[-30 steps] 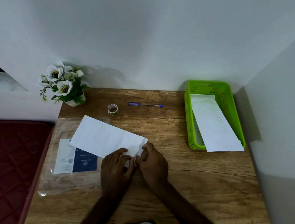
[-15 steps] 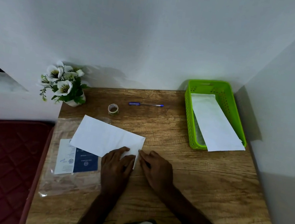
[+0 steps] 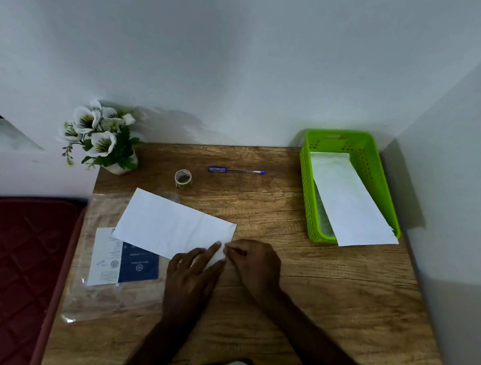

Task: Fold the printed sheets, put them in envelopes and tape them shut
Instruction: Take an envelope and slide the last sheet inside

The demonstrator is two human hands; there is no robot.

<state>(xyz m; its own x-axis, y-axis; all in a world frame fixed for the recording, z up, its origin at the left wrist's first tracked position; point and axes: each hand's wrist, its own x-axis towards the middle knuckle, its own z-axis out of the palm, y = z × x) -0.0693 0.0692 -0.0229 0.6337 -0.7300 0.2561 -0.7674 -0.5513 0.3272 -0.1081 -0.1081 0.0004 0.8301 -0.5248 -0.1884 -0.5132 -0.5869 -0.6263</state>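
A dark red mattress point(image 3: 5, 259) fills the lower left. On the wooden worktop point(image 3: 325, 299) at centre, the white envelope point(image 3: 173, 225) lies flat; the left hand point(image 3: 191, 276) presses straight fingers on its right end, where the right hand point(image 3: 256, 263) pinches the corner. Upper right, a green basket point(image 3: 369, 155) meets grey walls.

Flower pot point(image 3: 118, 164): wooden table point(image 3: 324, 302), far-left corner, well beyond the fingers. Blue pen point(image 3: 236, 170): lying flat, straight ahead of fingers. Red mattress point(image 3: 4, 268): left of table.

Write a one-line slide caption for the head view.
Both hands, left hand and right hand, press the near corner of a white envelope on the wooden desk.
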